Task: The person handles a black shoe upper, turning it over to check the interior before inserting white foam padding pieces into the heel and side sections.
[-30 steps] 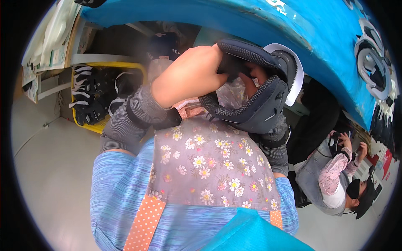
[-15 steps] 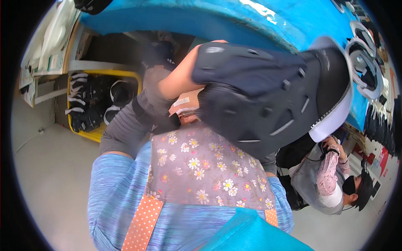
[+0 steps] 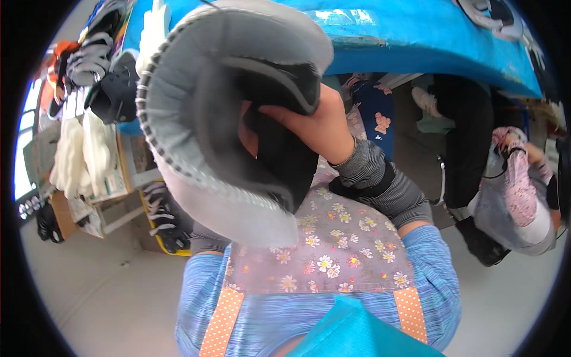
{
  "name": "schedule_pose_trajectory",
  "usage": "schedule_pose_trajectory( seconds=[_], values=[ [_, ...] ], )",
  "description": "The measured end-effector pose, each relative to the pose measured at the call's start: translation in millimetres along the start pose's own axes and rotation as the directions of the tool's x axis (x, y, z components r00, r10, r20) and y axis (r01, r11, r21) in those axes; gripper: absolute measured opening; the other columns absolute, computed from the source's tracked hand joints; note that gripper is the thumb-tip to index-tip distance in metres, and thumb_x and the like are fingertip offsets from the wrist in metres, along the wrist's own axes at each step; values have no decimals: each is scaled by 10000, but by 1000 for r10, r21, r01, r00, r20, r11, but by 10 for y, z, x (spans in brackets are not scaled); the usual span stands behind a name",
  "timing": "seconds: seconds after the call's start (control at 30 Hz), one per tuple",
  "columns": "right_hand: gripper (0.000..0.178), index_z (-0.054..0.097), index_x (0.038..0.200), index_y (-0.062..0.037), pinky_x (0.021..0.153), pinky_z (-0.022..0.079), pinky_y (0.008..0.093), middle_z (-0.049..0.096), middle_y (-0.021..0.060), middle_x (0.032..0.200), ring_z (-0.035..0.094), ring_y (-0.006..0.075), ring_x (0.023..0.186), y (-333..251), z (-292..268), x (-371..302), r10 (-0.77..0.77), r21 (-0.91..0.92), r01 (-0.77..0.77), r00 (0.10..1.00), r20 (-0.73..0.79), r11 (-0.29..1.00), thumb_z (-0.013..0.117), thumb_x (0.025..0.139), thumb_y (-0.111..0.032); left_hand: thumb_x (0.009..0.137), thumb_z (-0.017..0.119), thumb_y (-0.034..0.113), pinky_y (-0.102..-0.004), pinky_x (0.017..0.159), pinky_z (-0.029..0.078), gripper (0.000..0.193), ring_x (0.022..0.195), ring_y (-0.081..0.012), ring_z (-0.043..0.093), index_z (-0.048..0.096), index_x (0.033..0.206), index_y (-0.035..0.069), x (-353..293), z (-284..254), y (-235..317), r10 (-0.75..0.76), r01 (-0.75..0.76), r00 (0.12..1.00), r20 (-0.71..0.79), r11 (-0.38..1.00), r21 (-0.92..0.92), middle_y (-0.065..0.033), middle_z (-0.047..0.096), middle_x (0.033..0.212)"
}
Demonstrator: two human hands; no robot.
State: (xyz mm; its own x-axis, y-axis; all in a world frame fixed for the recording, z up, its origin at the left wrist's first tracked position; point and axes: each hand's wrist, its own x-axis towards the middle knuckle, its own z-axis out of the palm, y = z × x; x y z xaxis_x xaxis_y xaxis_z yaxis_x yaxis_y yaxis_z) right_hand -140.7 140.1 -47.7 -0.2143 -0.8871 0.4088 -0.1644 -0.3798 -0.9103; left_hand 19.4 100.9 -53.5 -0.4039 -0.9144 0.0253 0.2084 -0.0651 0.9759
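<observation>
A black shoe upper [image 3: 285,149] with a pale grey lining hangs before my chest. Its wide white edge [image 3: 220,217] flares out, with a row of stitches along the rim. My right hand [image 3: 327,128] grips the black opening, thumb laid over the edge and fingers largely hidden beyond it. The sleeved left forearm [image 3: 208,241] runs up behind the upper. A patch of skin shows through the gap in the upper, perhaps part of my left hand, whose fingers I cannot make out. The near side of the upper is smeared by motion.
A blue-covered table [image 3: 428,35] spans the far side. At left are white foot-shaped pieces [image 3: 98,143], a dark upper [image 3: 116,92] and a yellow crate [image 3: 178,253] of black uppers. A co-worker's pink sleeve [image 3: 517,190] appears at right, and grey-white pieces [image 3: 493,18] lie far right.
The upper has swung left and turned, so its grey inside now faces me. My right hand has come into sight on its opening, while my left has gone behind it.
</observation>
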Motion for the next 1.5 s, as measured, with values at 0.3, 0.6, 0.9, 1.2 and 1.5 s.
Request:
schedule_pose_trajectory(
  seconds=[0.3, 0.6, 0.9, 1.2, 1.5],
  values=[
    [385, 642, 1096, 10, 786, 521, 300, 700, 135, 922, 683, 195, 869, -117, -21, 162, 77, 41, -73, 990, -121, 997, 797, 798, -179, 1027, 442, 342, -391, 1044, 411, 449, 1213, -245, 541, 481, 1345, 27, 14, -8, -95, -243, 138, 953, -181, 878, -458, -117, 567, 1302],
    [275, 606, 921, 20, 603, 482, 397, 643, 227, 801, 636, 389, 722, -60, -90, 260, 39, 45, -32, 984, -174, 998, 664, 914, -248, 988, 424, 558, -363, 1096, 343, 647, 1289, -218, 467, 426, 1416, 73, -47, -35, -309, -124, 102, 945, -304, 991, -87, -65, 487, 1428],
    [282, 614, 1006, 12, 732, 500, 329, 667, 154, 863, 653, 243, 796, 15, -33, -61, 194, 100, -210, 970, 148, 973, 757, 792, -103, 1018, 388, 509, -375, 1039, 380, 564, 1188, -229, 526, 492, 1364, 76, 52, -451, -289, 68, -70, 977, -200, 998, -1, -66, 559, 1328],
    [223, 606, 949, -1, 654, 501, 447, 643, 236, 823, 625, 422, 779, -91, -57, 29, 176, 19, -179, 976, 128, 984, 705, 825, -158, 1022, 421, 446, -383, 992, 411, 500, 1100, -230, 560, 532, 1304, 49, 91, -573, -286, 147, -166, 962, -232, 984, -64, -79, 605, 1240],
    [385, 557, 1180, -15, 822, 492, 320, 650, 108, 1053, 614, 226, 995, -295, -144, 103, 39, 14, -41, 996, 79, 999, 704, 848, -145, 1031, 401, 379, -351, 909, 483, 487, 1053, -216, 611, 482, 1320, -4, 73, -527, -373, -222, 288, 922, 316, 941, -177, -135, 589, 1251]
  ],
)
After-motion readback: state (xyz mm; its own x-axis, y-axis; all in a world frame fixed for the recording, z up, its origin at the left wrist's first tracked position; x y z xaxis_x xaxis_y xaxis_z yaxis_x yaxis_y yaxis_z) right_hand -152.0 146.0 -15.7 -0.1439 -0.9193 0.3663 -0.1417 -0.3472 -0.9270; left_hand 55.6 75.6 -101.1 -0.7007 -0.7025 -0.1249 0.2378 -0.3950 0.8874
